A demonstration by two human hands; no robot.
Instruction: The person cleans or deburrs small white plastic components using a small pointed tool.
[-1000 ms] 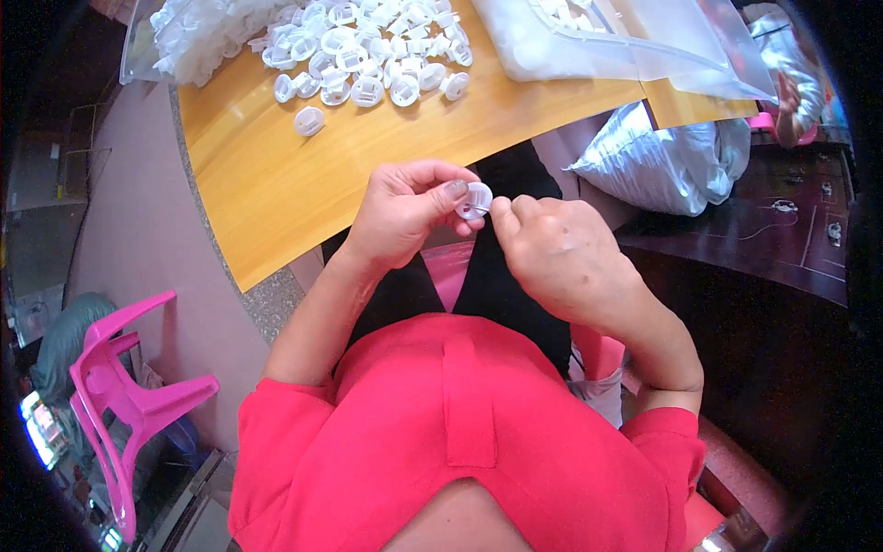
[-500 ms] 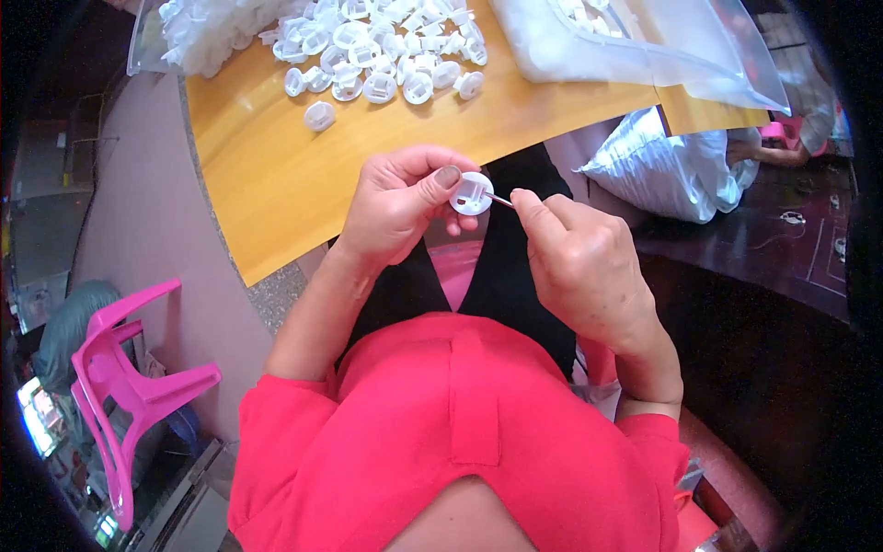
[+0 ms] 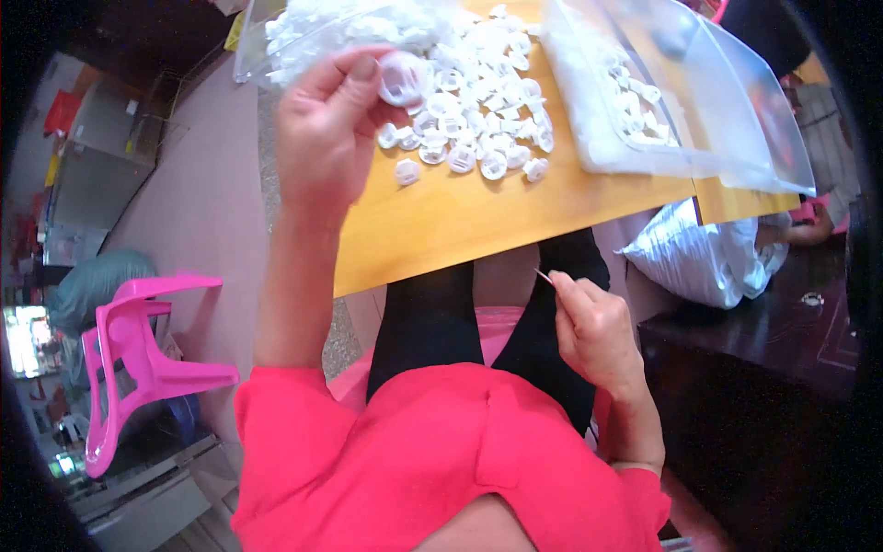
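White disc (image 3: pixel 403 79) pinched at its edge between the thumb and fingers of the left hand (image 3: pixel 331 120), which is raised above the far part of the table (image 3: pixel 441 225). The disc is round, pale and slightly see-through, its face turned upward, with a raised rim and short upright ribs near the middle; finer detail is lost to blur. The right hand (image 3: pixel 593 327), lower and nearer the body, is curled closed around a thin tool (image 3: pixel 544 275), only whose slender tip shows, pointing up and to the left, well apart from the disc; the rest of the tool is hidden in the grip. Just beyond and to the right of the left hand lies a loose heap of white plastic pieces (image 3: pixel 487 120), many of them round and ribbed like the disc held, tilted at various angles and overlapping. One stray piece (image 3: pixel 407 171) lies on the near side of the heap, below the left hand. Beyond the left hand stands a clear bin (image 3: pixel 253 46) filled with a crowded mass of white pieces (image 3: pixel 303 37), too blurred to tell apart. Farther right, beyond the right hand, a translucent tub (image 3: pixel 589 138) contains more small white pieces (image 3: pixel 635 106), seen inside its wall. To the right of the right hand, below table height, sits a silvery sack (image 3: pixel 699 253), its contents hidden.
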